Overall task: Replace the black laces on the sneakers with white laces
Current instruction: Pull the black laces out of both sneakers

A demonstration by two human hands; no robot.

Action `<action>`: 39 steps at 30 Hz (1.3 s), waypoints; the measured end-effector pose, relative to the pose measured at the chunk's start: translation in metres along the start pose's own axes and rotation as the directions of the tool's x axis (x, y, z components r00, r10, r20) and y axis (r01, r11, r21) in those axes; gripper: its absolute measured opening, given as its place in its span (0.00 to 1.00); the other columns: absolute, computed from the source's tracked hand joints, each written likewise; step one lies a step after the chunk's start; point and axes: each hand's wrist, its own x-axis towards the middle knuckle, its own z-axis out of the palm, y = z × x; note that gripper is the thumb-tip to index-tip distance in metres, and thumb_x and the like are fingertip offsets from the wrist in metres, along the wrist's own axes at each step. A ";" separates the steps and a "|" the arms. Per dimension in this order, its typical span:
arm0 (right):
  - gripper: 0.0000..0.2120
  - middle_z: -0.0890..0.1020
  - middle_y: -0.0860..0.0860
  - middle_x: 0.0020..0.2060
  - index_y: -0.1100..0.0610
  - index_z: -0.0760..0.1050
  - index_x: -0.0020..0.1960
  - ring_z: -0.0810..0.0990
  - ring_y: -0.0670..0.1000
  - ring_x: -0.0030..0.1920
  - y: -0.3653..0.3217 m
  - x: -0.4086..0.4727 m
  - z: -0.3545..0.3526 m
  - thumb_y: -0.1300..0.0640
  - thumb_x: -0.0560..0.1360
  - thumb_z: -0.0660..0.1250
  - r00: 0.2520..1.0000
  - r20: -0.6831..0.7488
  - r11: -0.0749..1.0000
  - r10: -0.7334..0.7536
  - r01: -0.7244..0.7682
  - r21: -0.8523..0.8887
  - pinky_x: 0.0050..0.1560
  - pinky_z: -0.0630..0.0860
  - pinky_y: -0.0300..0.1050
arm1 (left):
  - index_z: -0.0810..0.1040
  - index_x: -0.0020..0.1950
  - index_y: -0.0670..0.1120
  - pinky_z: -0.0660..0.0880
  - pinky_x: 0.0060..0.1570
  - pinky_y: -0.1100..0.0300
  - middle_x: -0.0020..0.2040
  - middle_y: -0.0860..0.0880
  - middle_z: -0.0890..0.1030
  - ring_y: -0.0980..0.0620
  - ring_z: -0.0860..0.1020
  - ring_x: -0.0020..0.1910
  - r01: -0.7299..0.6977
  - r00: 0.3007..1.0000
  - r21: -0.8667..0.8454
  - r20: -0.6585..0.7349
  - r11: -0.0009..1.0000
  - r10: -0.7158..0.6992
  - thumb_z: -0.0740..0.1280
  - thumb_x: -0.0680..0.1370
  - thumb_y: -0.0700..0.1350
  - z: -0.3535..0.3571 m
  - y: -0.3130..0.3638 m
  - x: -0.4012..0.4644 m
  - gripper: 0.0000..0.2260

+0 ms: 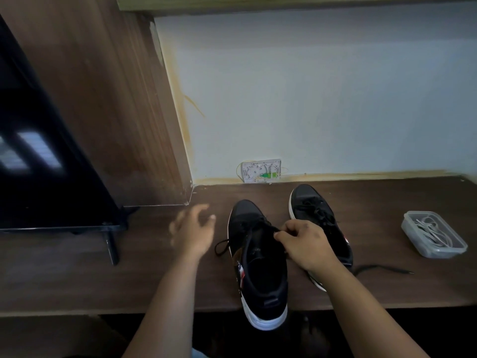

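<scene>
Two black sneakers with white soles lie on the dark wooden desk (77, 280). The near sneaker (258, 267) points away from me, its heel over the desk's front edge. My right hand (304, 244) pinches its black lace (260, 226) near the top eyelets; a loose lace end loops out to the left. My left hand (193, 231) hovers left of this sneaker, blurred, fingers relaxed and holding nothing. The far sneaker (317, 215) still carries black laces, and one end trails on the desk at the right. White laces (431, 231) lie in a clear plastic container (438, 250).
A black monitor (38, 151) on a stand fills the left side. Behind it rises a brown wood panel (103, 99). A white wall socket plate (260, 170) sits at the desk's back edge under a pale wall.
</scene>
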 end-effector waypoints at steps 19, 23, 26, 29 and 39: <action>0.14 0.75 0.54 0.29 0.64 0.71 0.36 0.72 0.49 0.28 -0.001 -0.001 -0.002 0.56 0.74 0.68 1.000 -0.001 0.994 -0.018 0.018 -0.104 0.25 0.66 0.34 | 0.79 0.47 0.42 0.72 0.49 0.52 0.47 0.42 0.78 0.41 0.76 0.49 0.253 0.892 -0.516 -0.203 0.818 -0.404 0.57 0.79 0.51 -0.032 -0.006 0.012 0.16; 0.17 0.72 0.51 0.27 0.59 0.67 0.32 0.68 0.47 0.27 -0.006 -0.002 -0.002 0.56 0.75 0.68 0.996 0.028 0.982 -0.082 0.085 -0.167 0.25 0.64 0.33 | 0.78 0.45 0.52 0.69 0.43 0.60 0.45 0.53 0.80 0.52 0.76 0.48 -0.126 0.988 -0.261 0.051 0.957 0.144 0.67 0.77 0.54 -0.007 0.025 -0.014 0.07; 0.18 0.71 0.48 0.26 0.55 0.65 0.29 0.68 0.45 0.28 -0.008 -0.003 -0.003 0.56 0.75 0.68 0.994 0.031 0.972 -0.102 0.106 -0.210 0.27 0.66 0.33 | 0.79 0.56 0.58 0.68 0.55 0.56 0.53 0.60 0.80 0.57 0.72 0.56 -0.501 0.856 0.139 0.226 0.854 0.465 0.63 0.76 0.62 0.023 0.046 -0.032 0.14; 0.18 0.72 0.48 0.28 0.55 0.66 0.30 0.69 0.45 0.29 -0.009 -0.004 -0.007 0.55 0.75 0.68 0.995 0.040 0.965 -0.087 0.094 -0.244 0.27 0.66 0.32 | 0.81 0.50 0.55 0.66 0.54 0.56 0.45 0.58 0.81 0.55 0.74 0.53 -0.523 0.848 0.188 0.215 0.831 0.485 0.63 0.79 0.58 0.028 0.055 -0.037 0.10; 0.18 0.73 0.47 0.30 0.56 0.70 0.34 0.72 0.45 0.32 -0.020 -0.012 -0.014 0.46 0.76 0.68 0.994 0.081 0.952 -0.075 0.095 -0.290 0.29 0.65 0.33 | 0.74 0.63 0.52 0.64 0.58 0.46 0.67 0.47 0.71 0.43 0.64 0.66 0.093 0.972 0.608 0.118 0.788 -0.205 0.61 0.76 0.56 -0.051 0.027 -0.024 0.17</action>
